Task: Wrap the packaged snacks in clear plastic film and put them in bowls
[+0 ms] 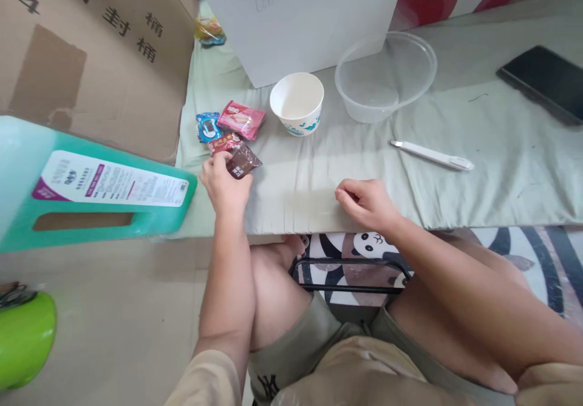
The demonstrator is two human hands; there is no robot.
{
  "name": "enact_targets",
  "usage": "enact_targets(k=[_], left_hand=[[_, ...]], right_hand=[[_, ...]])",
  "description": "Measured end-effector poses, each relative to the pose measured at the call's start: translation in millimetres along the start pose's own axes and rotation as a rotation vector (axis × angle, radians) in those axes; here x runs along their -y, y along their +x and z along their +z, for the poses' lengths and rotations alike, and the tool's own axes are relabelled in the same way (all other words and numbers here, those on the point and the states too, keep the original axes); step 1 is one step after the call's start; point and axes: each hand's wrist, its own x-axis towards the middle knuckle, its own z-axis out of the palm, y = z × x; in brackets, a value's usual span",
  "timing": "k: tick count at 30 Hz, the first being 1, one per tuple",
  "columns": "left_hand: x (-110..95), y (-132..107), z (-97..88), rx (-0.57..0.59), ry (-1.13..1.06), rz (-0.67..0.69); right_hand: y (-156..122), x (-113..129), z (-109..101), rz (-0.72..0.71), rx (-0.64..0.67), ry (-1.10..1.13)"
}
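Note:
My left hand (224,182) is closed around the end of a dark brown snack packet (243,161) at the near left of the cloth-covered surface (501,169). A red packet (223,144) lies right behind it, touching it. Farther back lie a pink packet (241,119) and a small blue packet (207,127). My right hand (364,203) rests curled on the front edge of the cloth, with nothing visible in it. A white paper bowl (297,102) stands behind the packets.
A clear plastic bowl (385,77) sits right of the paper bowl, a white pen-like tool (432,155) in front of it. A dark phone (544,81) lies far right. A white box (296,17), a cardboard box (91,48) and a teal stool (91,187) stand behind and left.

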Motion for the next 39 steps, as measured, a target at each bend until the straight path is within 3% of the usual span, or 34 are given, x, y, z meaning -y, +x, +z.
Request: enact_targets(k=[3, 5, 7, 9, 11, 14, 17, 21, 25, 31, 34, 39], left_hand=[[-26, -13, 2.7, 0.045, -0.415, 0.027], [-48, -25, 10.1, 0.254, -0.793, -0.027], [-70, -38, 20.9, 0.563, -1.064, -0.162], [-87, -46, 32.6, 0.795, -1.178, -0.285], [-100, -49, 43.1, 0.895, -1.223, -0.339], [-110, -46, 55.2, 0.921, -1.288, -0.349], [-115, -43, 65.5, 0.939, -1.306, -0.335], [-117, -46, 78.2, 0.942, -1.267, -0.314], [-116, -49, 81.7, 0.897, -1.259, -0.315], [-108, -44, 71.8, 0.911, -1.100, -0.094], [-99, -41, 67.5, 0.795, -0.980, -0.022], [-87, -43, 65.3, 0.615, -0.927, -0.045]], right_hand=[[-8, 2, -15, -0.019, -0.065, 0.025], [-12, 1, -24, 0.008, -0.153, 0.062], [-14, -1, -30, 0.047, -0.260, 0.094], [-14, -5, -36, 0.068, -0.332, 0.088], [-14, -9, -43, 0.051, -0.388, 0.018], [-13, -20, -60, -0.009, -0.490, -0.200], [-15, -42, -82, 0.032, -0.549, -0.466], [-26, -76, -100, 0.163, -0.477, -0.637], [-33, -93, -99, 0.196, -0.376, -0.664], [-27, -86, -93, 0.170, -0.358, -0.616], [-24, -72, -89, 0.116, -0.372, -0.506], [-25, -45, -76, 0.055, -0.370, -0.339]])
